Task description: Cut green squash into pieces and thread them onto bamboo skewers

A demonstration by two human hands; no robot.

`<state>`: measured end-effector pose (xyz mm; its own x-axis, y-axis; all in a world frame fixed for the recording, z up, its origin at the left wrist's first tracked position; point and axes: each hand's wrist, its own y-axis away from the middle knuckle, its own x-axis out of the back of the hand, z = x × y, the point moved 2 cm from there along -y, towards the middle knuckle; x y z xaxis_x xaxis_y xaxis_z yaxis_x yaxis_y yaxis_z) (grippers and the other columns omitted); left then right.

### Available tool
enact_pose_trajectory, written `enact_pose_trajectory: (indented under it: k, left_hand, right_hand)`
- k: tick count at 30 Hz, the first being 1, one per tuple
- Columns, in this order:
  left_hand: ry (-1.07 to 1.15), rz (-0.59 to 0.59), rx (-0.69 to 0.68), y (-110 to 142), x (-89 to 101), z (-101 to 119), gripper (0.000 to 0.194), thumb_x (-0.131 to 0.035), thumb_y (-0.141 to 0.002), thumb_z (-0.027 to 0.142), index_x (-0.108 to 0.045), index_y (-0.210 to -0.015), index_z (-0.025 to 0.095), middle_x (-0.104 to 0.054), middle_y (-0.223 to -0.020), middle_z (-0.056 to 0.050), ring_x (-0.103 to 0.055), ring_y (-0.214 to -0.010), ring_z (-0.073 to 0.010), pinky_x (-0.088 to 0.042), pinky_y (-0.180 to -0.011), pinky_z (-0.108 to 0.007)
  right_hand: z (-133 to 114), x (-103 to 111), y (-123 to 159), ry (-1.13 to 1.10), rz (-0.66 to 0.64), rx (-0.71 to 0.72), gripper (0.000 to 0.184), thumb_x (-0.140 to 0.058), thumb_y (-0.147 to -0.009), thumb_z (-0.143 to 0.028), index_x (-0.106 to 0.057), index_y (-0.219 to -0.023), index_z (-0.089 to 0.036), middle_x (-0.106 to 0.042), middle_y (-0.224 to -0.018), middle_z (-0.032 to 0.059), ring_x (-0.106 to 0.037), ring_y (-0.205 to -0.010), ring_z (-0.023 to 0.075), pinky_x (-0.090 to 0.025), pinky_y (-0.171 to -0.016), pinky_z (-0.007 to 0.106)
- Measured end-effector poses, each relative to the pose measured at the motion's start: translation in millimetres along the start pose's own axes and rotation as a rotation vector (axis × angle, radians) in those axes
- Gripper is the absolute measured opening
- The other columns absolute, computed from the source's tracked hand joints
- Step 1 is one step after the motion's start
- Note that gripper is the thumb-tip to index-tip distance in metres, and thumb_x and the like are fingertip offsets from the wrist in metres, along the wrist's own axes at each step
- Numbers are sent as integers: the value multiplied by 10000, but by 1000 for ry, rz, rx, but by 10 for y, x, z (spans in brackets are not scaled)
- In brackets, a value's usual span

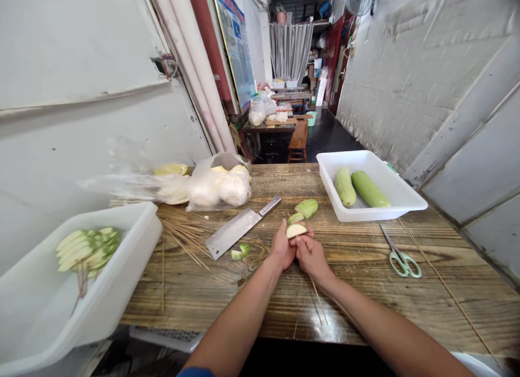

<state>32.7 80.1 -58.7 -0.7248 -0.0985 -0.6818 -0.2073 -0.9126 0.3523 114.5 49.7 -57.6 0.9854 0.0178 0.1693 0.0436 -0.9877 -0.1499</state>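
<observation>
Two hands busy, approx. center of the wooden table (357, 258)! L hand (283, 246) has its fingers curled round a pale slice (296, 231), green rind along one edge. R hand (313, 256) comes in right beside it, fingers pinching a thin skewer (317, 298), tail end slanting down twd the person. Tip's hidden, so can't tell if it's in the slice yet. 2nd slice (295, 218) just behind the L fingers; held or lying, can't tell. Cut stack (306, 207) right past that, on the wood.

Over L: cleaver (233, 233) flat, handle pointing away, w/ green offcuts (240, 251) near the blade. Loose sticks (182, 231) fan out btwn cleaver & L tub (134, 258), which holds skewered slices (87, 249). Plastic bag (207, 190) sits behind.

Over R: white tray (400, 203) w/ 2 whole green squashes (369, 189), scissors (402, 258) lying nearby, blades pointing away.
</observation>
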Motion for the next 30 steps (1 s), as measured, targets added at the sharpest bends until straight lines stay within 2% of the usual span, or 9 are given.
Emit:
enact_pose_trajectory:
  k: [3,6,10,14,17,20,24,27,30]
  left_hand:
    - [-321,176,-383,-3,109,154,419,-426,-827,493,-603,-952,135,-651,-846,-106,-611,-759,-213,-466,-729,-340]
    - [-820,266,-719,-12,153,268,283,-532,-796,362,-601,-1002,180,-638,-955,-95,-587,-855,-216,-418,-852,-367]
    - [-1301,192,-864,-75,58,233,236,-541,-756,176,-606,-983,170,-605,-1045,-113,-528,-1001,-235,-364,-931,-386]
    - [-1463,266,-868,-146,-42,171,305,-536,-718,106,-594,-1011,165,-595,-1015,-117,-515,-984,-241,-379,-886,-392]
    - [-1363,265,-799,-190,-46,184,162,-584,-676,124,-626,-827,167,-613,-859,-90,-536,-891,-233,-390,-846,-385]
    - [-901,225,-666,-201,35,270,86,-651,-613,176,-599,-681,171,-604,-726,-42,-550,-761,-189,-423,-762,-327]
    - [-391,158,-506,-147,178,473,163,-565,-663,266,-566,-780,153,-641,-825,-57,-557,-609,-121,-421,-540,-225]
    - [-148,121,-453,-82,246,641,191,-519,-660,243,-537,-827,153,-644,-820,-48,-429,-410,-43,-258,-355,-154]
    - [-21,31,-400,-41,245,744,254,-493,-675,203,-545,-921,164,-622,-738,-17,-323,-337,-20,-162,-291,-145]
  right_hand:
    - [-3,133,-79,-66,48,-2,371,-394,-862,-472,-568,-741,-168,-363,-411,-82,-324,-376,91,-278,-421,211]
    - [-21,326,-175,-73,214,36,396,-392,-859,-519,-570,-802,-169,-362,-420,-86,-324,-378,92,-267,-415,211]
    - [-9,451,-254,-54,304,73,407,-397,-848,-535,-575,-806,-172,-383,-436,-74,-359,-406,104,-286,-426,218]
    - [24,425,-266,-96,280,61,387,-410,-843,-523,-568,-796,-174,-366,-429,-82,-332,-388,95,-268,-406,213]
    - [-4,399,-248,-169,231,47,351,-420,-849,-499,-552,-793,-179,-335,-420,-98,-289,-359,80,-244,-385,206]
    - [-85,374,-202,-229,155,31,343,-438,-844,-501,-544,-788,-179,-327,-410,-106,-266,-332,67,-223,-361,200]
    - [-192,276,-89,-328,-75,-31,353,-457,-831,-513,-544,-799,-173,-336,-392,-115,-236,-300,54,-196,-331,191]
    - [-220,178,5,-325,-245,-57,370,-455,-831,-522,-546,-802,-165,-340,-381,-116,-231,-294,48,-187,-329,185]
    - [-218,104,81,-259,-325,-44,397,-439,-833,-536,-548,-780,-159,-351,-375,-109,-254,-309,49,-188,-345,185]
